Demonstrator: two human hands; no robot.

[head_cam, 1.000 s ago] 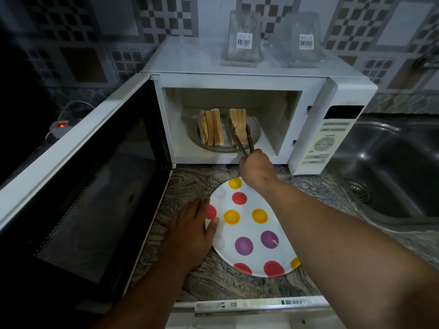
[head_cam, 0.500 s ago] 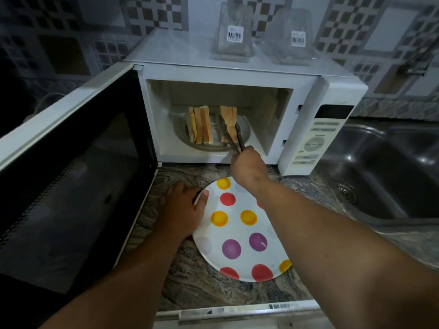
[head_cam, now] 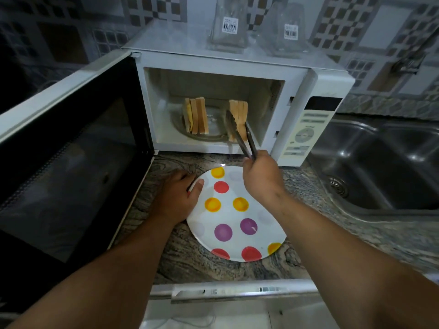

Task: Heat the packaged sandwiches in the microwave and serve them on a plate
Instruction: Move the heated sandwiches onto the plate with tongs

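Inside the open microwave (head_cam: pixel 237 74), two sandwiches stand on edge on the glass turntable (head_cam: pixel 213 129). One sandwich (head_cam: pixel 196 118) sits at the left of the turntable, upright, its slices side by side and its cut faces turned toward the door opening; a pale yellow filling shows at its left side. The other sandwich (head_cam: pixel 238 115) stands at the right, also upright with its long axis vertical, and is clamped between the two arms of a pair of metal tongs (head_cam: pixel 242 136). The tongs slant from the cavity down and to the right, tips pointing into the oven, handle end toward the person.

The right hand (head_cam: pixel 261 179) grips the tongs' handle end, its fingers curled round it and squeezing the arms onto the bread. The left hand (head_cam: pixel 179 198) rests on the stone-patterned surface (head_cam: pixel 213 269) with the thumb lying on the left rim of the plate (head_cam: pixel 261 217), the other fingers tucked at or under its edge (exactly how cannot be told). The plate is white with red, yellow and purple dots and lies flat just in front of the microwave, below the right hand.

The microwave door (head_cam: pixel 71 143) hangs open to the left. On top of the oven stand two clear plastic packages (head_cam: pixel 229 27) (head_cam: pixel 288 29), each bearing a white barcode sticker; the print is too small to read. The control panel (head_cam: pixel 308 131) carries buttons and a round dial, its lettering blurred. A steel sink (head_cam: pixel 380 167) lies to the right.
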